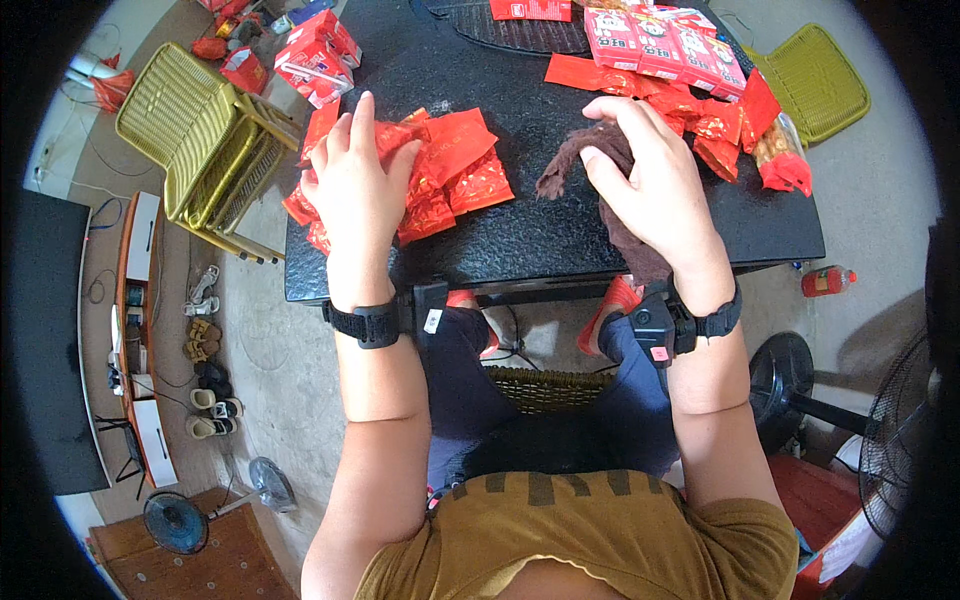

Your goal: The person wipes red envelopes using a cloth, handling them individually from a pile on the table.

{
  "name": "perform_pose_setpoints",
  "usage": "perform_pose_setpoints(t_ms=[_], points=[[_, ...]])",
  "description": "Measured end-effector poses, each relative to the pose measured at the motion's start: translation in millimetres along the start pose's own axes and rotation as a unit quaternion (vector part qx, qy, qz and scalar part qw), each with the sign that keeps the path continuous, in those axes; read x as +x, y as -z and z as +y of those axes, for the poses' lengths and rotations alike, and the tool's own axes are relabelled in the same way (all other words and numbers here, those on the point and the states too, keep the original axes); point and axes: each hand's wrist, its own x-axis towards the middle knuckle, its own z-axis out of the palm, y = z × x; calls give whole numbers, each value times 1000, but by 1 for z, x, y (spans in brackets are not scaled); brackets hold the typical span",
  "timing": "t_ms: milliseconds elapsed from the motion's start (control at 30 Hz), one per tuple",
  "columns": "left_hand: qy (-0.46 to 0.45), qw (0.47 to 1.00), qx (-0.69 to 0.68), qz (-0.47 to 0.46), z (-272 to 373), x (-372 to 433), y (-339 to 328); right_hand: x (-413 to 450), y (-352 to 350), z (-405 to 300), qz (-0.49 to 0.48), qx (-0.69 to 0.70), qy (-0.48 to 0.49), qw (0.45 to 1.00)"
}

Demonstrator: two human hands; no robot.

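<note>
My left hand (358, 180) lies palm down over a pile of shiny red foil packets (469, 176) at the table's left side. Its fingers are spread and curl around none of them, though its underside is hidden. In my right hand (656, 176) is a dark brown cloth (626, 232), pinched between thumb and fingers. One end of the cloth pokes out to the left, and the rest hangs down towards the front edge of the black table (517, 232). Just beyond that hand lie more red packets (712, 124).
Pink-and-red snack packs (664, 49) sit at the back right, by a clear bag of food (781, 146). Red boxes (319, 56) occupy the back left corner. Yellow woven chairs (184, 127) stand left; another chair (817, 82) is at right. A red bottle (825, 281) lies on the floor.
</note>
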Motion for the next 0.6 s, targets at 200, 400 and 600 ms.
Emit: perform_pose_setpoints(t_ms=[200,400,600], points=[[-59,988,-80,114,20,-8,20,1,32,33,21,-158,-76,984],[-210,928,-282,126,53,-24,37,-8,25,58,29,-274,-7,961],[-269,904,-326,61,64,-35,32,-7,22,45,-60,-312,-54,947]])
